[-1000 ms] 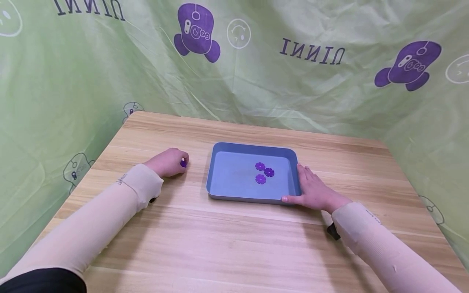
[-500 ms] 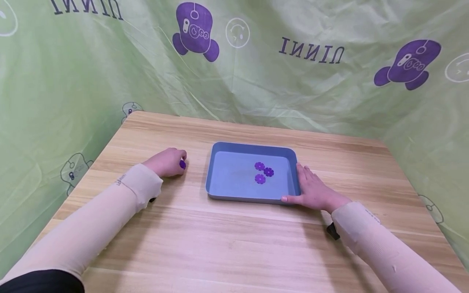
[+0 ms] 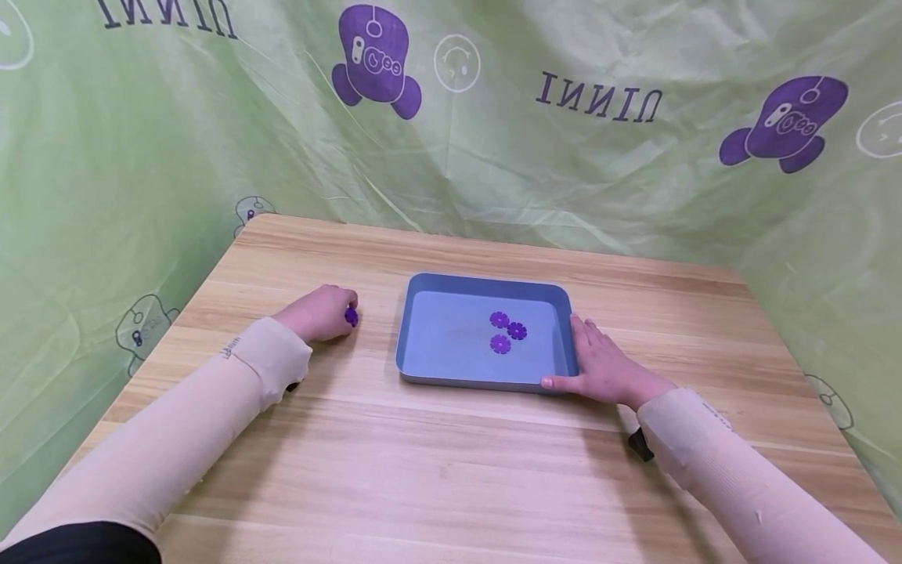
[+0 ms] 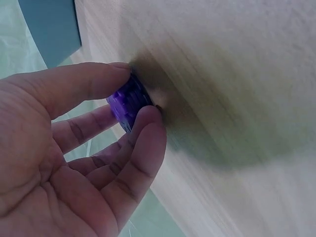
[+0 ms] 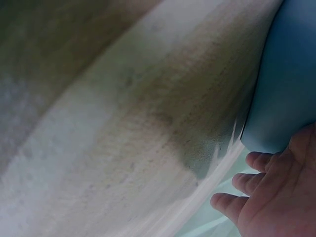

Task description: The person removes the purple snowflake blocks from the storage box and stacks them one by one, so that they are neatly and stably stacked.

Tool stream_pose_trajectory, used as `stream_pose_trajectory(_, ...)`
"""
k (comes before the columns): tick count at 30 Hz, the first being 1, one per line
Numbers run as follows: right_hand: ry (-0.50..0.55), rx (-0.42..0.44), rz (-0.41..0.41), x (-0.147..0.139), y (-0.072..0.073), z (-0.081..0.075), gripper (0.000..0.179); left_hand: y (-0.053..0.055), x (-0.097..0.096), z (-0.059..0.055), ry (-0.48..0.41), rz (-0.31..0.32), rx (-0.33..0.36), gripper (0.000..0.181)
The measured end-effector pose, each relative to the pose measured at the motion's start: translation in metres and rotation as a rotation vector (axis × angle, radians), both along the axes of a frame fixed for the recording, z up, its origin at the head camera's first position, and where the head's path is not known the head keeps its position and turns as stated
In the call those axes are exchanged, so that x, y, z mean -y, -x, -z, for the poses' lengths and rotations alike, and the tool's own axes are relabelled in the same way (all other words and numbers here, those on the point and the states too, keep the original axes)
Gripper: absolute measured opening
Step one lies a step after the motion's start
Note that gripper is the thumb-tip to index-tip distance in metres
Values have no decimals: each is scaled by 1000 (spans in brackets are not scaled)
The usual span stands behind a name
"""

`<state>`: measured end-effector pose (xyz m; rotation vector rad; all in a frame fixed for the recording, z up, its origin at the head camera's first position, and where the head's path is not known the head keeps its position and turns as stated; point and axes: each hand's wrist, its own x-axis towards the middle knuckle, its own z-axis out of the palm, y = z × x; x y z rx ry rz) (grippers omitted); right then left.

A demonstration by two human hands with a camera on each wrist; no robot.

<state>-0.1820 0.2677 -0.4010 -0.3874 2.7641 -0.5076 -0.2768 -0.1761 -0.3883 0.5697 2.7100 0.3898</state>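
Left of the tray, my left hand point(image 3: 319, 312) pinches a small stack of purple flower-shaped discs point(image 4: 129, 102) between thumb and fingertips, close over the wooden table. In the left wrist view the discs lie face to face, their notched edges showing. The blue tray point(image 3: 451, 382) stands mid-table. Inside it, toward the right, three loose purple flower discs point(image 3: 500, 345) lie flat near each other. My right hand point(image 3: 609, 368) rests against the tray's right end, its fingers fairly straight along the outer wall and its thumb at the front right corner.
The wooden table point(image 3: 451, 478) reaches back to a green printed curtain point(image 3: 451, 180), which also hangs along both sides. A black strap part point(image 3: 640, 446) shows under the right wrist.
My left hand has shifted slightly left, and the purple stack in its fingers has turned so more of it shows. The right hand and the tray hold their place.
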Motion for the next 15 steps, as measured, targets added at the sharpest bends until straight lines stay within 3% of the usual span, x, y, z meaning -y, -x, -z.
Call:
stream_pose_trajectory(11,6,-6,-2,-1,0,1,129,0,-1,1,-3,-5,-9,5)
stream_pose_trajectory(15,9,-6,-3,0,1,1,129,-1,1,0,-14,-23,10,19)
